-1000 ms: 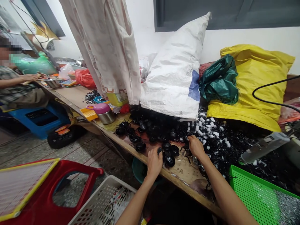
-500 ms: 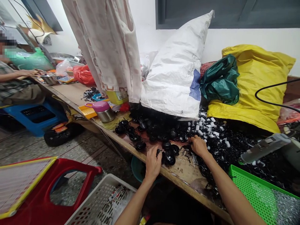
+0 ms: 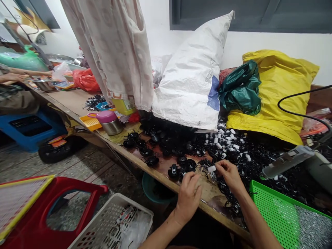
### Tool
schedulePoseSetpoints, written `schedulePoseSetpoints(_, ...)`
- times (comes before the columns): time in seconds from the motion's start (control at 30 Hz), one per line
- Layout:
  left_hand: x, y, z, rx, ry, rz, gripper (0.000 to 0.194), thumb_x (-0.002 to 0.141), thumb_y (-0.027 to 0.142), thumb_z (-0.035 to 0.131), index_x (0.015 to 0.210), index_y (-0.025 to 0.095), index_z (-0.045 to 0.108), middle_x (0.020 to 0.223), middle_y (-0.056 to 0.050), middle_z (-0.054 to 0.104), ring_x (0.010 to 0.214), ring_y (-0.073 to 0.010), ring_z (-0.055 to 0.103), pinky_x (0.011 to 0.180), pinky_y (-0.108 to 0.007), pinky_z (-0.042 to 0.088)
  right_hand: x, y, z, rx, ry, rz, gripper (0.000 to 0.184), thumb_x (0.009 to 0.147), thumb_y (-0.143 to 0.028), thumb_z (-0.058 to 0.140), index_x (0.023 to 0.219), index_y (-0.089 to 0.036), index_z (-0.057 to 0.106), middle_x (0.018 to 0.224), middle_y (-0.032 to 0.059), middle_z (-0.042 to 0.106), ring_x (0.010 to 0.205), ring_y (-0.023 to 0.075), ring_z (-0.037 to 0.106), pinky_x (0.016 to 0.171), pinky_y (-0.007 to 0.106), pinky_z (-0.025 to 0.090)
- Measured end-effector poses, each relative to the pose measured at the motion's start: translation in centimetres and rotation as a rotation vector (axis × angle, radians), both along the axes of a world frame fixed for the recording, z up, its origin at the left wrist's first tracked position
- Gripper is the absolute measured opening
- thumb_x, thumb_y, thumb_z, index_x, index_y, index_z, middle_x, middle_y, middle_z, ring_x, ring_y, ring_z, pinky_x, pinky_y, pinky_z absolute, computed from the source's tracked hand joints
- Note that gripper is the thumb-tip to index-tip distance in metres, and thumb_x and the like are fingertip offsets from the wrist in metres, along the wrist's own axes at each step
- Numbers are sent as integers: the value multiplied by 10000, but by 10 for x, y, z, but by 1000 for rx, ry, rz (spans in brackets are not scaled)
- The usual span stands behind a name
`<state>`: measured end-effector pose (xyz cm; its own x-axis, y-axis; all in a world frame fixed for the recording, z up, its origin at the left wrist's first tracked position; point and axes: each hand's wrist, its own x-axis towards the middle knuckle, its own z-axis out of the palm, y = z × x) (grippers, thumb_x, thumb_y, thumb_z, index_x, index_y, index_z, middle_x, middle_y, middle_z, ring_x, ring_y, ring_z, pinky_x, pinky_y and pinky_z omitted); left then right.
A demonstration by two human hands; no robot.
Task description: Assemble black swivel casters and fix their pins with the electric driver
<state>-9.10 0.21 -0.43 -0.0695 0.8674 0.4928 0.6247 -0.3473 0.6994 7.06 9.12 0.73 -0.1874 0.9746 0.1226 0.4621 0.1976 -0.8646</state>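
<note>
Two big sacks: white sack [image 3: 189, 79] at one o'clock, yellow sack [image 3: 280, 86] at two; two big baskets: green basket [image 3: 275, 211] at four, white basket [image 3: 98, 221] at seven; white pieces [image 3: 232, 131] at three, black parts [image 3: 249, 169] at four, too many to count

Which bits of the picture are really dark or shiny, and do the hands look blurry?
Head view: deep shadow under the table and along the bottom of the white sack; head view: shiny glints on the dark green bag; head view: the left hand and right hand look slightly soft, but their outlines show.
</note>
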Motion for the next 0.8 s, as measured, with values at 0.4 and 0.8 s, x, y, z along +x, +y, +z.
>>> schedulePoseSetpoints(0.4,25,0,-9,-636,-923,-457,331,646,239,630,966,154,605,817,-47,610,702,-154,541,610,-260,444,-2,-70,-13,-266,234,37,346,747,-476,497,585,-173,453,521,-41,449,474,84,404,437,196,315)
schedulePoseSetpoints(0.8,18,-14,-5,-397,-255,-264,313,738,172,460,1016,227,593,895,-70,588,860,-208,523,792,-347,410,-16,-92,-22,-433,555,57,310,715,-403,587,939,-193,546,739,-9,501,672,122,497,588,223,408)
